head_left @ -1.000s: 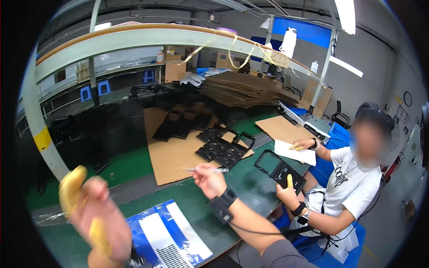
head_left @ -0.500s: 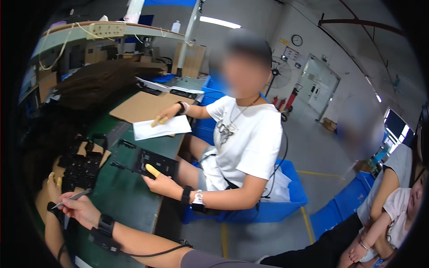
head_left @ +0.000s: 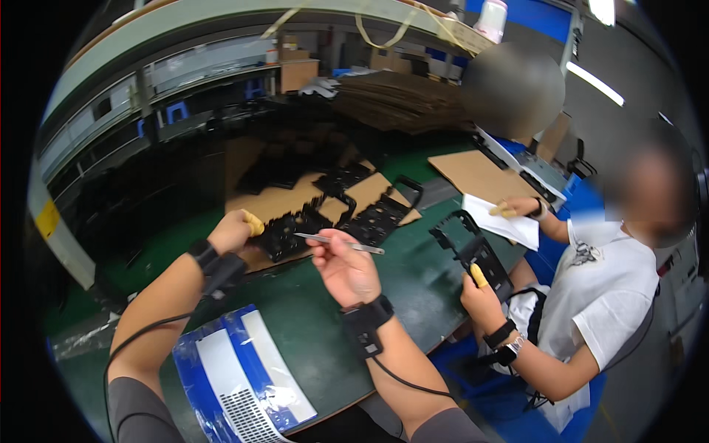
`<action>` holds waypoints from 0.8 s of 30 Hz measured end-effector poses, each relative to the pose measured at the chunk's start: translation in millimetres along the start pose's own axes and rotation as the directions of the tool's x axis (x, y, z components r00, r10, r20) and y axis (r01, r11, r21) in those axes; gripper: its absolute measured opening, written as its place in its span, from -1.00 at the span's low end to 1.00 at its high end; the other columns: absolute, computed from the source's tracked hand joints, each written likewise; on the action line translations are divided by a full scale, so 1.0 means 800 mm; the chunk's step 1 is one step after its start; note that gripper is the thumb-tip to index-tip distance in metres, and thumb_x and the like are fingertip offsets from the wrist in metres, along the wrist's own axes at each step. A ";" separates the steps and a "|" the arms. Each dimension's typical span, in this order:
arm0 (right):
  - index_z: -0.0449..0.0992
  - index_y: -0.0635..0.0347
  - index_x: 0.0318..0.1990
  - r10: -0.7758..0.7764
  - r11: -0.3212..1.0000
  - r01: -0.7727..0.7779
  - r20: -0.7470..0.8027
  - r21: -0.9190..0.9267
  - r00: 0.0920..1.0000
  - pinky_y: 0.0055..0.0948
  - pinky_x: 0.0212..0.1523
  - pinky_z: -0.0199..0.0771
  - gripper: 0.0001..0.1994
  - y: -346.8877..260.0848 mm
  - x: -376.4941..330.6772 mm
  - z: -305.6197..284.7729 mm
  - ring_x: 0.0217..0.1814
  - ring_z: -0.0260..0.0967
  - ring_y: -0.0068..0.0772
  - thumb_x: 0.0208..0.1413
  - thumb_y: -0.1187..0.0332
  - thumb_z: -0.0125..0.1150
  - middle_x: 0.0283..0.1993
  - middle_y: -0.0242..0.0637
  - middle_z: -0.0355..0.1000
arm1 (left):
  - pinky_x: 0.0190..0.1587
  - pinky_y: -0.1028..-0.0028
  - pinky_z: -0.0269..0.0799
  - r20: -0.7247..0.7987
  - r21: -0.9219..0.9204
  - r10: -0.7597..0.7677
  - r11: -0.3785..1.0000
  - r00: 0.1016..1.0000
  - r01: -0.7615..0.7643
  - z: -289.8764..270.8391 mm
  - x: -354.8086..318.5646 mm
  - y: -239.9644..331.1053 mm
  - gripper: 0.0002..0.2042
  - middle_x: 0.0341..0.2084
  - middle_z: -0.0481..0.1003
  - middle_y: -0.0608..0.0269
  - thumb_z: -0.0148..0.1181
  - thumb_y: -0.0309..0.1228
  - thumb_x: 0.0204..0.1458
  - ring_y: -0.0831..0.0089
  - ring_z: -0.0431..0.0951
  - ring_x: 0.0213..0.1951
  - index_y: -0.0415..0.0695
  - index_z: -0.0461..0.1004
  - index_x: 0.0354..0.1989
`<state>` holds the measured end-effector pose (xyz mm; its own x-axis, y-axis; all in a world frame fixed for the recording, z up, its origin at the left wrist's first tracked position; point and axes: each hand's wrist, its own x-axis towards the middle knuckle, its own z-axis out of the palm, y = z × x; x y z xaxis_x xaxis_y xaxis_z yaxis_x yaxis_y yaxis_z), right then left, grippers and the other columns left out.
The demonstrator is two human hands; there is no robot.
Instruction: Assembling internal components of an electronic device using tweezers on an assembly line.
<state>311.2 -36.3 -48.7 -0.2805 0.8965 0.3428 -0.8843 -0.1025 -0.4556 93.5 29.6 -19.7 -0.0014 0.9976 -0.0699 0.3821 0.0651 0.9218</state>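
Note:
My left hand [head_left: 233,232], with yellow finger cots, has its fingers curled at the left edge of a black moulded plastic part [head_left: 284,235]. Cutouts and small clips line this part, which lies over brown cardboard. To its right, my right hand [head_left: 348,272] pinches silver tweezers [head_left: 364,248], their pointed tip directed left, just above the part's near edge. Another similar black plastic part [head_left: 373,221] rests farther right on the cardboard.
Brown cardboard [head_left: 247,196] covers part of the green bench [head_left: 413,273]. A blue and white sheet [head_left: 229,362] lies near me. On the right, a co-worker holds a black plastic frame [head_left: 491,269] and a white cloth [head_left: 509,225]. Stacked cardboard [head_left: 399,100] stands behind.
My view has swung left toward the bench, so the co-worker now appears farther right. My left hand's fingers have curled at the black part. The tweezers stay in my right hand.

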 end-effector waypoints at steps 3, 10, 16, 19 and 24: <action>0.38 0.27 -0.24 0.034 0.999 -0.035 -0.019 -0.024 0.999 -0.53 -0.30 0.31 -0.81 0.007 -0.003 0.006 -0.30 0.30 -0.43 0.01 0.38 0.02 -0.28 -0.14 0.38 | -0.25 0.47 0.40 0.133 -0.649 -0.116 0.740 0.984 0.175 -0.061 -0.105 -0.007 -0.80 -0.32 0.39 0.13 -0.05 -0.65 -0.14 0.45 0.43 -0.34 -0.24 0.31 -0.27; 0.38 0.30 -0.25 0.275 0.939 -0.286 -0.082 -0.191 0.958 -0.52 -0.35 0.36 -0.82 0.043 -0.012 0.024 -0.31 0.33 -0.41 0.00 0.41 0.02 -0.29 -0.14 0.39 | -0.02 0.34 0.27 0.128 -0.872 0.043 0.480 0.991 0.092 -0.104 -0.289 -0.051 -0.44 -0.12 0.31 0.11 0.05 -0.72 -0.32 0.29 0.34 -0.07 -0.24 0.13 -0.01; 0.38 0.33 -0.30 0.459 0.742 -0.514 -0.233 -0.431 0.858 -0.58 -0.47 0.33 -0.85 0.097 -0.023 0.095 -0.45 0.33 -0.50 -0.02 0.44 0.03 -0.41 -0.15 0.41 | -0.01 0.41 0.24 -0.187 -0.850 0.093 0.484 0.978 -0.208 -0.125 -0.318 -0.063 -0.25 -0.10 0.27 0.21 0.11 -0.71 -0.40 0.37 0.32 -0.07 -0.16 -0.01 0.11; 0.37 0.34 -0.33 0.415 0.695 -0.506 -0.289 -0.511 0.863 -0.67 -0.61 0.25 -0.85 0.152 -0.044 0.129 -0.52 0.31 -0.54 -0.08 0.49 0.09 -0.48 -0.18 0.39 | 0.00 0.45 0.22 -0.313 -0.805 0.053 0.515 0.948 -0.294 -0.135 -0.328 -0.072 -0.22 -0.08 0.25 0.22 0.17 -0.68 -0.35 0.39 0.32 -0.09 -0.13 -0.06 0.14; 0.32 0.31 -0.36 0.295 0.618 -0.411 -0.287 -0.670 0.911 -0.71 -0.62 0.24 -0.87 0.182 -0.053 0.116 -0.56 0.30 -0.59 -0.10 0.54 0.09 -0.49 -0.20 0.39 | -0.09 0.51 0.28 -0.318 -0.837 -0.090 0.495 0.944 -0.235 -0.126 -0.332 -0.076 -0.44 -0.16 0.33 0.17 -0.01 -0.61 -0.10 0.47 0.37 -0.15 -0.15 -0.03 0.13</action>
<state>159.6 -129.2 -53.2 -0.4093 0.9106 -0.0575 -0.1808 -0.1427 -0.9731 -22.2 -236.6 -18.4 -0.3298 0.9437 -0.0275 -0.5836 -0.1809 0.7916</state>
